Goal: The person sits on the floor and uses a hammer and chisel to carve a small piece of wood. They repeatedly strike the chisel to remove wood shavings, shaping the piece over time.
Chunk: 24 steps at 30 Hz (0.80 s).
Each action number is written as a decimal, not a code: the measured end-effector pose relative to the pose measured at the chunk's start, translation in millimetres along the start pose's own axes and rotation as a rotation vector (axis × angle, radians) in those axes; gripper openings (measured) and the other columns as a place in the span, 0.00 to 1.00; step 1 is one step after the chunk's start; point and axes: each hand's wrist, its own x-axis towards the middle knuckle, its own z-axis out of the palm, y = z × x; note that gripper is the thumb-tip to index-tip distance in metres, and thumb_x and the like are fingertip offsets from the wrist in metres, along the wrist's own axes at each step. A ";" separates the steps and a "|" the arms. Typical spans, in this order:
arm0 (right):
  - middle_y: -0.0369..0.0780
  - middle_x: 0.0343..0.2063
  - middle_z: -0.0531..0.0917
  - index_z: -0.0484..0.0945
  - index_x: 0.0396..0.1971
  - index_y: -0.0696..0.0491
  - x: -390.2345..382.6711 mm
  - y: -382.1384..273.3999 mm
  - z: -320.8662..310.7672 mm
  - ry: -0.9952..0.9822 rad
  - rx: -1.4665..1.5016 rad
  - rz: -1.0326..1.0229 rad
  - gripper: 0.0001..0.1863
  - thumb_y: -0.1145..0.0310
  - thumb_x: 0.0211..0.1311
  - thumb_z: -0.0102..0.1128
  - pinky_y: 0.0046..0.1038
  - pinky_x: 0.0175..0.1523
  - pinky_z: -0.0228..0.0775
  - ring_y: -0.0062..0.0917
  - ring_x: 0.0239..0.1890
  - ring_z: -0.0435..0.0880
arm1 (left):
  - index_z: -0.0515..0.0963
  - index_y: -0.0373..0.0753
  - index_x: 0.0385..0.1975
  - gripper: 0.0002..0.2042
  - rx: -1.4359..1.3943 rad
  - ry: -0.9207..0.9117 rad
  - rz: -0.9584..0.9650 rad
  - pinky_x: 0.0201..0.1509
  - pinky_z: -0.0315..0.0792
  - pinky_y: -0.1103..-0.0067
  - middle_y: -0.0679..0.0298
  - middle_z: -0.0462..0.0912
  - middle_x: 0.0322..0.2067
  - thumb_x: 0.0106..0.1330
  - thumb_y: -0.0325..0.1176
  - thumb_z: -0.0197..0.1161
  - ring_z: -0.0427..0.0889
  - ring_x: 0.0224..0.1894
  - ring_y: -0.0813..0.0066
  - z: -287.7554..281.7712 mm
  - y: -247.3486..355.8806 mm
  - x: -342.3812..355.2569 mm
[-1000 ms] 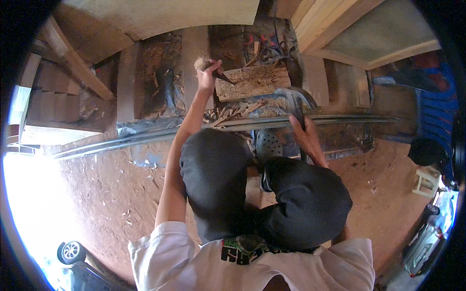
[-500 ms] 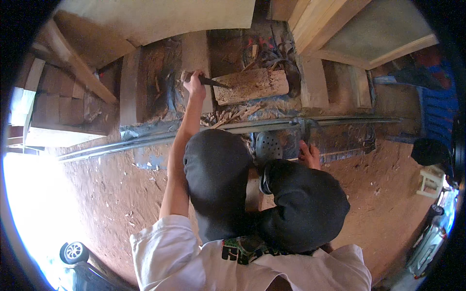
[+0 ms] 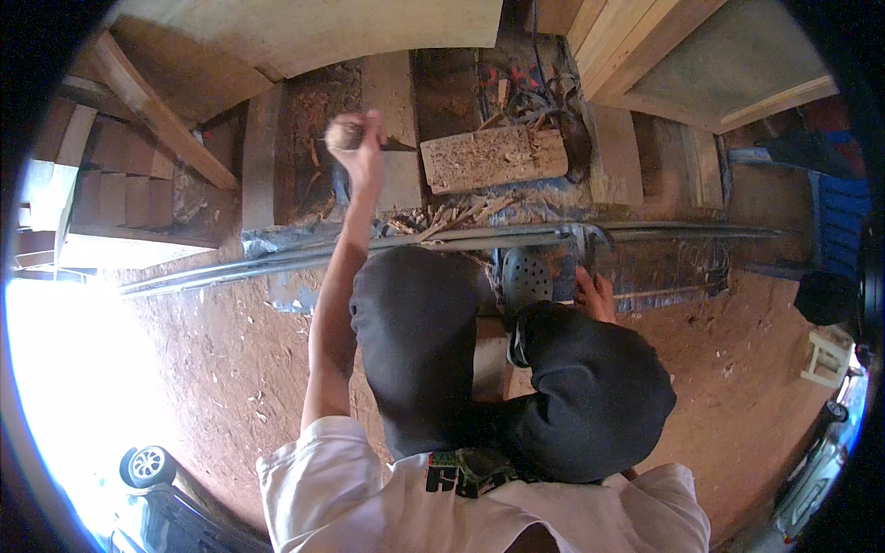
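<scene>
My left hand (image 3: 361, 157) is closed round a chisel-like tool, raised beside a wooden block and smeared by motion. The tool's pale, rounded handle end (image 3: 345, 136) juts out left of the fist; its dark blade (image 3: 398, 145) extends right towards the block. That block (image 3: 493, 160) is light brown, its upper face pitted and rough, and it lies lengthwise before my knees. By my right knee, my right hand (image 3: 595, 295) grips the handle of a claw hammer (image 3: 587, 241), head up. My knee covers the right wrist.
Wood splinters (image 3: 452, 219) lie along the block's near side, by long grey pipes (image 3: 415, 241). Tools with red handles (image 3: 516, 81) and a dark cable lie behind it. Upright planks (image 3: 615, 157) flank the spot. My grey clog (image 3: 527, 276) rests near the pipes.
My left hand has lifted and drawn the tool's tip off the block, turning the handle end into sight. The right hand still holds the hammer. The view has shifted slightly.
</scene>
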 end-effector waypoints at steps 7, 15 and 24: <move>0.29 0.23 0.65 0.68 0.28 0.47 3.4 10.2 5.6 0.070 0.040 -0.116 0.18 0.50 0.58 0.64 0.23 0.25 0.53 0.14 0.23 0.62 | 0.68 0.38 0.26 0.12 0.058 0.022 -0.270 0.21 0.62 0.83 0.68 0.72 0.18 0.60 0.29 0.68 0.68 0.18 0.84 16.3 -54.6 -31.8; 0.31 0.20 0.67 0.68 0.32 0.49 -4.3 -9.5 8.7 -0.044 -0.058 -0.036 0.22 0.45 0.57 0.61 0.25 0.22 0.54 0.18 0.20 0.64 | 0.71 0.37 0.25 0.09 0.154 -0.096 -0.202 0.23 0.63 0.83 0.72 0.73 0.20 0.59 0.27 0.67 0.69 0.20 0.85 6.1 -61.9 -25.9; 0.28 0.18 0.63 0.68 0.27 0.46 2.4 -19.9 31.5 -0.029 -0.190 -0.187 0.16 0.52 0.61 0.61 0.20 0.23 0.48 0.12 0.18 0.60 | 0.70 0.37 0.23 0.10 0.232 -0.187 -0.062 0.23 0.63 0.84 0.73 0.72 0.18 0.59 0.27 0.66 0.69 0.21 0.87 6.9 -53.6 -22.6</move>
